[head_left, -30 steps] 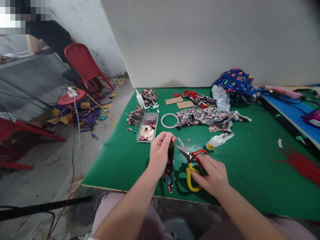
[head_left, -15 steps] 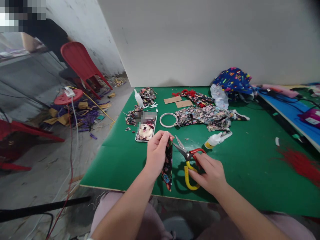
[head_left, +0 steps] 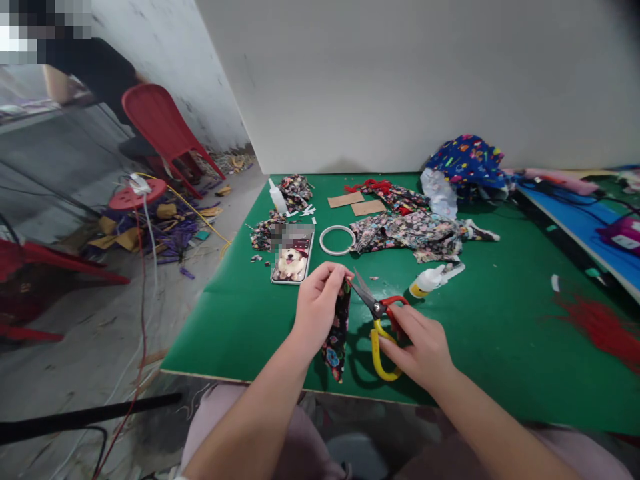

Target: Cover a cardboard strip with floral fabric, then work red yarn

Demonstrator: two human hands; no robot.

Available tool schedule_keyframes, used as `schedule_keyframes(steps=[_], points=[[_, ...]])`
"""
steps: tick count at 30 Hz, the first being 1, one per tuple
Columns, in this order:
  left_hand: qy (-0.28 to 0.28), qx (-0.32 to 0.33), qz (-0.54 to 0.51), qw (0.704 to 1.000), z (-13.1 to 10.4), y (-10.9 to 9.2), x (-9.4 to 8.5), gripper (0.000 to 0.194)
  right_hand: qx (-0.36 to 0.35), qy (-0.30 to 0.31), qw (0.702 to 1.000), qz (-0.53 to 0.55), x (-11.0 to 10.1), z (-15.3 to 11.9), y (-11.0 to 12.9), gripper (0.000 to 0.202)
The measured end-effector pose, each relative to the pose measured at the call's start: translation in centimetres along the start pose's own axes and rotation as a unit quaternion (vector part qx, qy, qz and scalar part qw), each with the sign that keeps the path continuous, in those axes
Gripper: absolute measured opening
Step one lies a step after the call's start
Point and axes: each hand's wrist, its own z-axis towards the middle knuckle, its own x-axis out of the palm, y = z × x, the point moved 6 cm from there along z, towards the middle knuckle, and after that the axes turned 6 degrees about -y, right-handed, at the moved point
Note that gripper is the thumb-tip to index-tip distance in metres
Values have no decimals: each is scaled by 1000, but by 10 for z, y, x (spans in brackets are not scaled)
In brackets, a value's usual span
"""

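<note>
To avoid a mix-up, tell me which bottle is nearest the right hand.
The white bottle with the yellow label, just beyond the right hand. The other bottle shows no yellow and is farther off, beyond the phone.

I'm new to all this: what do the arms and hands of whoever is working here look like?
They're a person's own. The left grip and right grip are ordinary human hands, ungloved, with no ring that I can see. The left forearm and right forearm are bare for nearly all that shows, with no watch, markings or attached cables visible.
</note>
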Motion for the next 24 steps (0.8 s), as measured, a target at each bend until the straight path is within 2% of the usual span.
schedule_keyframes(steps=[6,13,24], points=[[-6,-9,3,1000,5,-3,-3,21,2,-3,1000,-5,0,-1,0,26],[41,-78,-36,995,-2,12,5,27,2,-6,1000,-6,0,1,0,25],[40,-92,-39,994,-1,14,5,26,5,-2,1000,-1,0,1,1,26]])
